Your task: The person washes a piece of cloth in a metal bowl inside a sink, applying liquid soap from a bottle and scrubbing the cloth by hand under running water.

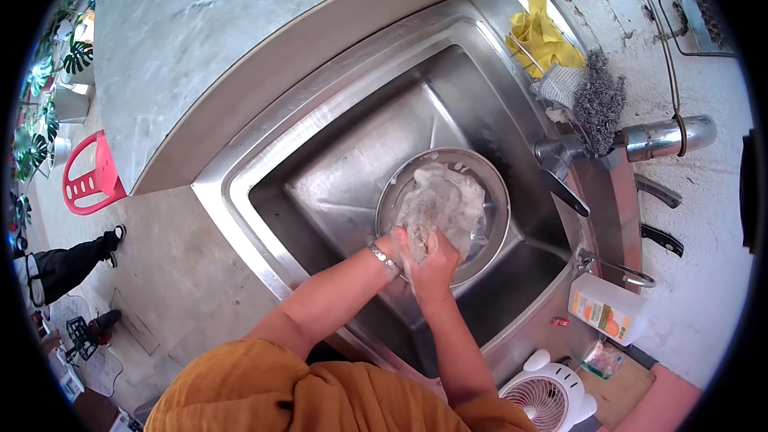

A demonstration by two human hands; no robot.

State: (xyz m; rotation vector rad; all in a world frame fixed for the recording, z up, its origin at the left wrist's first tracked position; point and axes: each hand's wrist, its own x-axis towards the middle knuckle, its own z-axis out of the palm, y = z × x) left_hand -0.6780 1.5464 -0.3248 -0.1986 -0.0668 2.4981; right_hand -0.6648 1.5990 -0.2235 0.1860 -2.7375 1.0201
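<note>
In the head view, a round metal bowl stands inside a steel sink. A pale, wet, foam-covered cloth is bunched up and trails over soapy water in the bowl. My left hand, with a metal bracelet at the wrist, is closed on the cloth at the bowl's near side. Right beside it, my right hand is also wrapped around the cloth. Foam hides some of the fingers.
Right of the sink are a faucet, a steel-wool scrubber, a yellow cloth, knives and a plastic bottle. A white fan stands at lower right. Marble counter lies beyond. Another person's leg shows far left.
</note>
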